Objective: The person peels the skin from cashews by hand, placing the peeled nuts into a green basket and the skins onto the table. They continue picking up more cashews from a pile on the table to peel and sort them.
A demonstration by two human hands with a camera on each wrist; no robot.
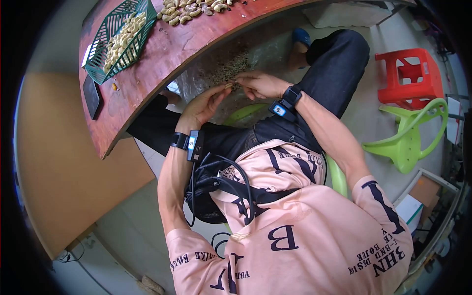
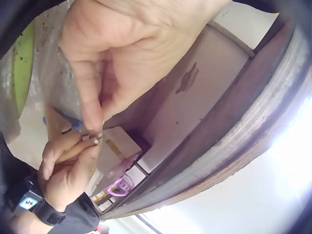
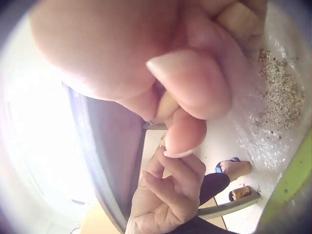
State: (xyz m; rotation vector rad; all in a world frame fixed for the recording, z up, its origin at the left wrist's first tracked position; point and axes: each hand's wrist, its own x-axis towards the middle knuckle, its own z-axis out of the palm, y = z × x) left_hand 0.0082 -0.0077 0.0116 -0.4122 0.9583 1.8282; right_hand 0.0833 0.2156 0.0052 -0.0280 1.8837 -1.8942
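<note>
Over the lap, my left hand [image 1: 200,107] pinches a pale cashew kernel [image 1: 228,86] between thumb and fingertips. My right hand [image 1: 263,84] meets it there, fingertips right at the kernel. In the right wrist view the right fingers curl round a slim yellowish object [image 3: 168,104], mostly hidden by the fingers; I cannot tell its kind. The left wrist view shows both sets of fingertips close together. On the table, a green slatted basket [image 1: 96,73] holds many pale cashews [image 1: 123,43], and a heap of browner cashews [image 1: 184,11] lies beside it.
The red-brown table [image 1: 162,64] curves past the left arm. A dark flat slab [image 1: 92,97] and one small yellow piece [image 1: 114,87] lie on it. Below the hands, crumbs [image 1: 230,69] cover a clear plastic sheet. A red stool [image 1: 410,78] and a green chair [image 1: 408,137] stand at right.
</note>
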